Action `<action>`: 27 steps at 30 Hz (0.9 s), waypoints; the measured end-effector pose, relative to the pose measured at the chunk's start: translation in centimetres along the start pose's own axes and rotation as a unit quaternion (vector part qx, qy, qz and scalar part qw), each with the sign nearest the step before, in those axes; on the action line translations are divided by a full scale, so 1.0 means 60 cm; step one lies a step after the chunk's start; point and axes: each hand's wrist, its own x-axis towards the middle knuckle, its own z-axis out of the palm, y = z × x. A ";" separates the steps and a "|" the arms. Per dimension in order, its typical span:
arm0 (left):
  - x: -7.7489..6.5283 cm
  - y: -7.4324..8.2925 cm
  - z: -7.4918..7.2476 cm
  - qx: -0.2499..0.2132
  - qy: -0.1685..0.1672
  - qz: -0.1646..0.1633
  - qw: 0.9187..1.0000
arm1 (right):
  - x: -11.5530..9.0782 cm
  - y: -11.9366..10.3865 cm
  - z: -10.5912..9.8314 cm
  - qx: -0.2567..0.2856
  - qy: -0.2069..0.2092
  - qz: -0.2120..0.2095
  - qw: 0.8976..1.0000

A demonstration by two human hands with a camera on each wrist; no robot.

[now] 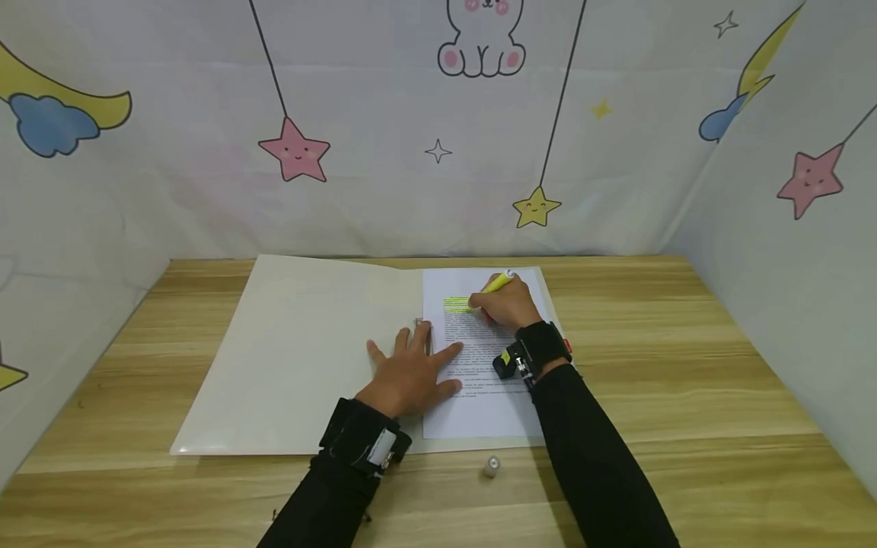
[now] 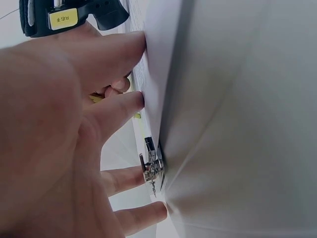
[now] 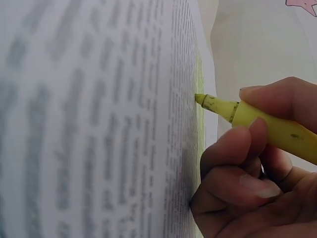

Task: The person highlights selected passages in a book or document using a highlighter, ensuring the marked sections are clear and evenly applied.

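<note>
My right hand [image 1: 508, 304] grips a yellow highlighter [image 3: 277, 130], its uncapped tip right at the printed text in the right wrist view. Under it lies a white sheet [image 1: 445, 418] of printed paragraphs, with yellow-marked lines [image 1: 455, 304] near the top. My left hand [image 1: 409, 374] is spread flat with fingers apart, thumb and index fingertip on the sheet's left side, the other fingers over the folder's spine. The open white folder [image 1: 294, 350] carries the sheet on its right half. A metal clip [image 2: 152, 166] shows beside the left fingers in the left wrist view.
A small pale cap [image 1: 492, 466] stands on the wooden table [image 1: 685, 380] in front of the folder. White fabric walls [image 1: 384, 190] with printed stars and moons rise behind and at both sides. Black wrist bands [image 1: 543, 344] with small cameras sit on both wrists.
</note>
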 end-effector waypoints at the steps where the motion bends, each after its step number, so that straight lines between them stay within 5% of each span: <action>1: 0.000 0.000 0.000 0.000 0.000 0.001 1.000 | 0.000 0.001 -0.001 0.000 -0.002 0.002 1.000; 27: 0.000 0.001 0.002 -0.002 0.006 -0.002 1.000 | 0.007 0.008 -0.012 -0.020 -0.005 0.008 1.000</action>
